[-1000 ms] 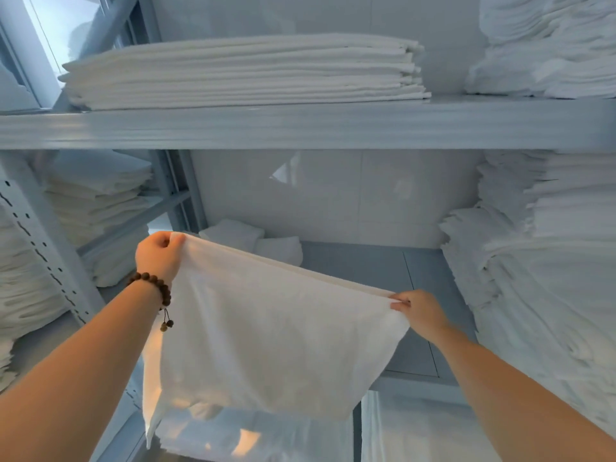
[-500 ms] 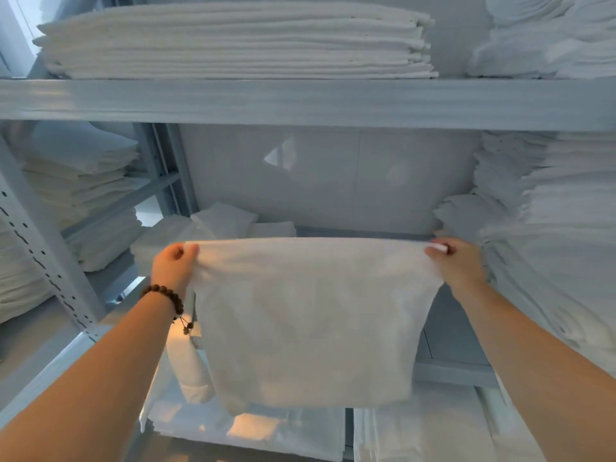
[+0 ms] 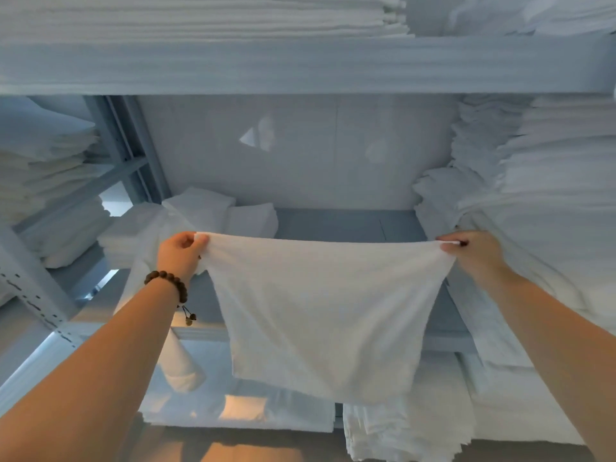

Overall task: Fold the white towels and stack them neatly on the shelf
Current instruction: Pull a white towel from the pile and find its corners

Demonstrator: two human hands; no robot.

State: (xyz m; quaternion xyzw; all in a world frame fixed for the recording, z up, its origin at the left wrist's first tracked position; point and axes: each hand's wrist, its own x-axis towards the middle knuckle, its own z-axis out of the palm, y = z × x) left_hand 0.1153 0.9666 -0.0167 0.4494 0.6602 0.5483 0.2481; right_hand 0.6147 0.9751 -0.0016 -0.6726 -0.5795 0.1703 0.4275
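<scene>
Holding a white towel (image 3: 326, 315) spread between both hands, in front of the middle shelf (image 3: 350, 225) opening. The left hand (image 3: 180, 255) pinches the top left corner, thumb and curled fingers closed on the fabric. The right hand (image 3: 473, 255) pinches the top right corner the same way. The top edge is roughly level and near taut, with a slight sag mid-span. The rest of the towel hangs free, narrows downward, and its bottom edge ends below the shelf's front lip. It touches no stack that I can see.

Surroundings:
- A dark bead bracelet (image 3: 170, 281) sits on the left wrist, with a short beaded tail dangling.
- Small folded towels (image 3: 200, 208) lie at the back left of the same shelf, behind the left hand.
- A tall towel stack (image 3: 550, 181) fills the right side of the shelf. The right hand is just beside it; can't tell whether they touch.
- The upper shelf beam (image 3: 300, 65) runs across the top, with a flat folded pile (image 3: 200, 18) on it.
- A perforated upright post (image 3: 30, 288) stands at left, with more stacked linen (image 3: 43, 161) beyond it.
- More white towels (image 3: 240, 411) lie on the level below, and one loose cloth (image 3: 180, 365) hangs down under the left forearm.
</scene>
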